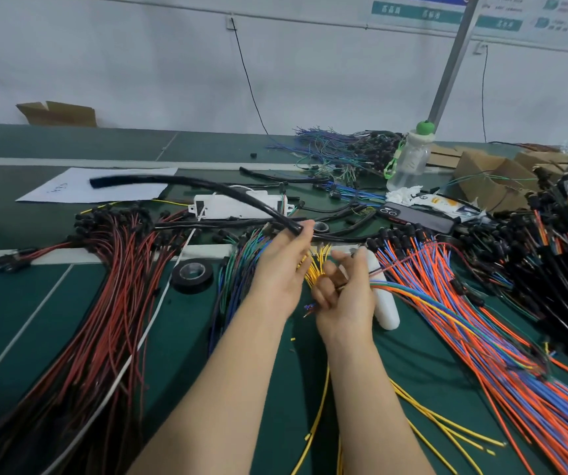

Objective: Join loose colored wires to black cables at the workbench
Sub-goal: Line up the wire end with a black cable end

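Fingers (305,234): left hand (282,269) grips curved black cable (207,183); right hand (344,299) pinches thin colored wires (399,289).

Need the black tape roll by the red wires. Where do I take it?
Pinch the near wall of the black tape roll from above, reaching into the open core: it lies flat, hole up, bare mat in front, red wires close on its left.
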The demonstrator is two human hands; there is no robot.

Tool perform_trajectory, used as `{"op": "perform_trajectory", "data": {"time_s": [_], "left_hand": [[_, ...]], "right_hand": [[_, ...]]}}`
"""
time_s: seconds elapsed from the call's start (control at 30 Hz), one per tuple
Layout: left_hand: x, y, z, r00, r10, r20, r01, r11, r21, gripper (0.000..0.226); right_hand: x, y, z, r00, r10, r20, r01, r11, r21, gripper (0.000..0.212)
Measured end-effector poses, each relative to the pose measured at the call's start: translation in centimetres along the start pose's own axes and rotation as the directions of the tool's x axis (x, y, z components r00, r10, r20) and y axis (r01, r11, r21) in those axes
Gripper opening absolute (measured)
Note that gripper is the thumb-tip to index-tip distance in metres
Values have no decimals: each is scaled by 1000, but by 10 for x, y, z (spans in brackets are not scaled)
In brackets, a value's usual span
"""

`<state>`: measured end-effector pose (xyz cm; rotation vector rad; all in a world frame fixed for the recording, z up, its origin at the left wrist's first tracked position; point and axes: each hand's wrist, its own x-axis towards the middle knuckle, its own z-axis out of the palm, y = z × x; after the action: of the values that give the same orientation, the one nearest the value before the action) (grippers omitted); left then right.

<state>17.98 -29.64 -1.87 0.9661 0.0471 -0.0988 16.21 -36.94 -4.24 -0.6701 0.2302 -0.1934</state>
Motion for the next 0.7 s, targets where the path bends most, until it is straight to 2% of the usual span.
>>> {"op": "perform_trajectory", "data": {"time_s": [0.13, 0.27, 0.4, 0.53, 0.7], "left_hand": [[-27, -4, -4, 997, 73, 25, -76, 986, 151, 22], [-35, -3, -22, 991, 130, 14, -130, 973, 189, 14], [-40, -5, -37, 995, 87, 40, -92, 984, 155, 19], [-42, 0, -44, 995, 29, 93, -41, 990, 133, 30], [-36, -3, -47, 990, 14, 140, -36, 987, 158, 30]], "right_hand": [[-8, 6, 6, 992, 111, 65, -93, 969, -231, 26], [-13, 4, 5, 961, 204, 186, -147, 949, -280, 21], [-18, 9, 4, 934, 243, 262, -153, 935, -321, 25], [-17, 9, 2, 935, 259, 243, -144, 902, -407, 21], [-13, 11, 1, 936, 292, 198, -186, 885, -426, 21]]}}
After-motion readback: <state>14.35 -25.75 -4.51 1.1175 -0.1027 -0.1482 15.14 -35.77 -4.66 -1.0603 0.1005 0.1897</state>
